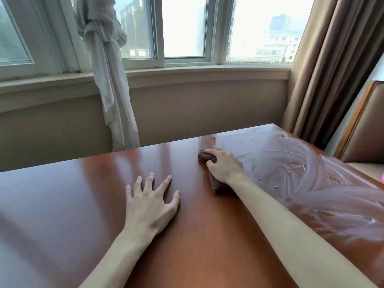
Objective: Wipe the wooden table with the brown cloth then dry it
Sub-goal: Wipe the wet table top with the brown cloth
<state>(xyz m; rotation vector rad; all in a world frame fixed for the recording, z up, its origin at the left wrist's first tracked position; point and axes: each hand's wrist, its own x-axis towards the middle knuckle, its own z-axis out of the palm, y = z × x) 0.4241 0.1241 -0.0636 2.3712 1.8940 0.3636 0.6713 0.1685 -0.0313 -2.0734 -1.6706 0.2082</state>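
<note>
A glossy reddish wooden table [62, 194] fills the lower part of the head view. My right hand [224, 165] grips a bunched brown cloth [205, 156] and holds it against the tabletop near the far edge; most of the cloth is hidden under my palm, and one end shows below my wrist. Wet curved streaks [307, 163] cover the table's right part. My left hand [151, 202] rests flat on the wood to the left of the cloth, fingers spread, holding nothing.
A knotted white curtain [108, 80] hangs in front of the window sill [187, 72] beyond the table's far edge. Brown drapes [332, 69] hang at the right. An upholstered chair [365, 125] stands past the table's right corner. Small specks [275, 186] lie on the wet area.
</note>
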